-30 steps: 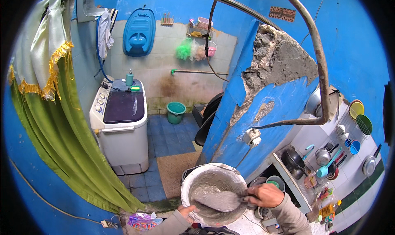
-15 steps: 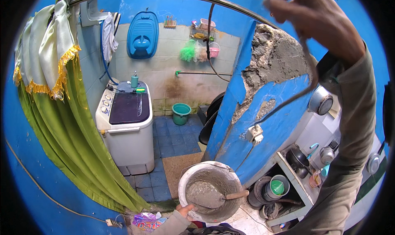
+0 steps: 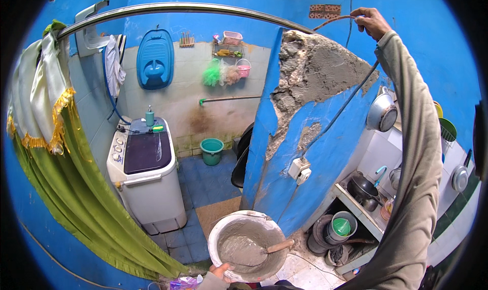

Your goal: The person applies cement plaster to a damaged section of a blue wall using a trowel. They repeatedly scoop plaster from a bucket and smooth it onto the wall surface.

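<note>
Bucket (image 3: 213,241), mortar (image 3: 238,250) inside: rim pinched by fingers of left hand (image 3: 220,272) | trowel (image 3: 278,246): in bucket, right of those fingers | cable (image 3: 333,20): pinched by right hand (image 3: 372,23) | blue wall (image 3: 307,118): below-left of right fingers

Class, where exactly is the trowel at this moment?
In the head view, at the lower centre, the trowel lies inside the bucket, its wooden handle pointing right across the rim; the left hand is at the bucket's near left edge.
</note>
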A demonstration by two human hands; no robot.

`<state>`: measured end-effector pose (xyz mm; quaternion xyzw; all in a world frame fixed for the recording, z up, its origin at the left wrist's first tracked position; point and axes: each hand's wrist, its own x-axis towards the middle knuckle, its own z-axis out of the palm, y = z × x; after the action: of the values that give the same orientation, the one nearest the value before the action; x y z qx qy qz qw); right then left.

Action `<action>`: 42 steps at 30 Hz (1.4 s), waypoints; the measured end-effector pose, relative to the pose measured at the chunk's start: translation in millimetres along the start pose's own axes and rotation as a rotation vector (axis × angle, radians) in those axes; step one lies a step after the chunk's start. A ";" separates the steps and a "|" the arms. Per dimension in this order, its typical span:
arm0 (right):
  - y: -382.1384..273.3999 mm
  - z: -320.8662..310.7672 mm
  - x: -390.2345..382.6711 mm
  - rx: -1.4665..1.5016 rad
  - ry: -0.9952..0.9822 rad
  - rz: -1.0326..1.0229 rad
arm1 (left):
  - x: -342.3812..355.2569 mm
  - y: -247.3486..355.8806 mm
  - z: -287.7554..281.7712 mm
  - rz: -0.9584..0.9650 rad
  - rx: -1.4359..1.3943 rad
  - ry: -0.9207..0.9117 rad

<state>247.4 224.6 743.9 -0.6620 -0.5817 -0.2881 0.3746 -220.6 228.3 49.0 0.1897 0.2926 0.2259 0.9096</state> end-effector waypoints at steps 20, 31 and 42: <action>197.5 -3.4 3.6 -0.382 -0.048 0.394 | -8.2 0.8 15.2 0.101 -0.011 0.138; -39.0 72.0 -212.9 -0.059 -0.163 -0.419 | -35.0 10.9 67.7 0.165 0.046 0.195; -87.4 254.6 -498.0 -0.201 -0.874 -0.750 | -28.0 18.9 76.7 0.135 0.002 0.018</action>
<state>69.2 163.9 210.1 -0.5006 -0.8467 -0.1549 -0.0924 -199.2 213.0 128.6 0.2080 0.2878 0.2881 0.8893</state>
